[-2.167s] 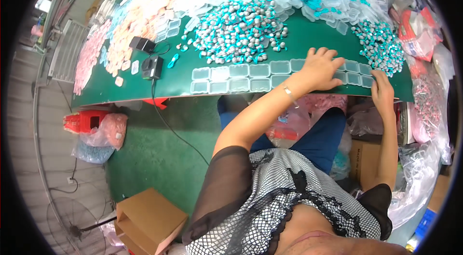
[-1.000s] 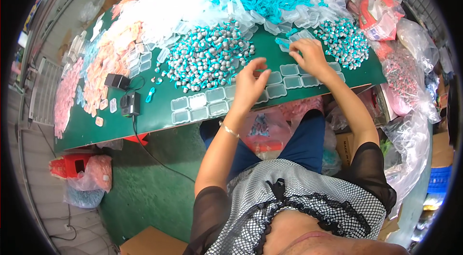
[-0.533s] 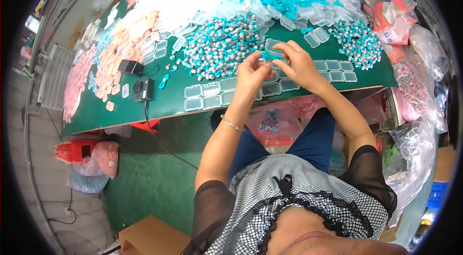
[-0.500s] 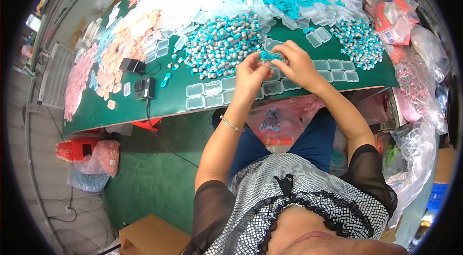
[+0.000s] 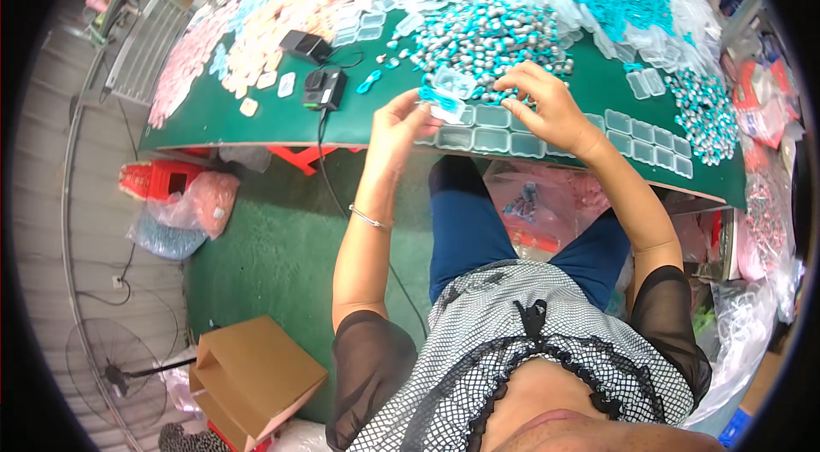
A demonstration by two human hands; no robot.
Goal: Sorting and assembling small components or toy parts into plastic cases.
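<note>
From my end, I have the left hand (image 5: 408, 114) closed in a pinch on the left edge of a small, clear, rectangular plastic box (image 5: 454, 84), which is lifted above the tabletop (image 5: 282, 126) between the hands. A bundle of soft-looking turquoise cord (image 5: 438, 99) lies against the box, just right of the left fingertips. The right hand (image 5: 523, 96) is half-curled, its thumb and fingers bent toward each other, just right of the box and apart from it; I cannot tell whether anything small is pinched there.

I judge the box very light, thin-walled and stiff, rather slick, and likely to crack if squeezed. I'd hold it by the side walls near the rim (never by a flap alone). The cord should be limp and springy, better gathered mid-bundle than by a loose strand.

Below the hands run two rows of clear, shallow plastic trays (image 5: 491, 141). Beyond the right hand rises a heap of grey-and-turquoise beads (image 5: 487, 33); left of the left hand sits a black, boxy device (image 5: 323, 90) with a cable.
</note>
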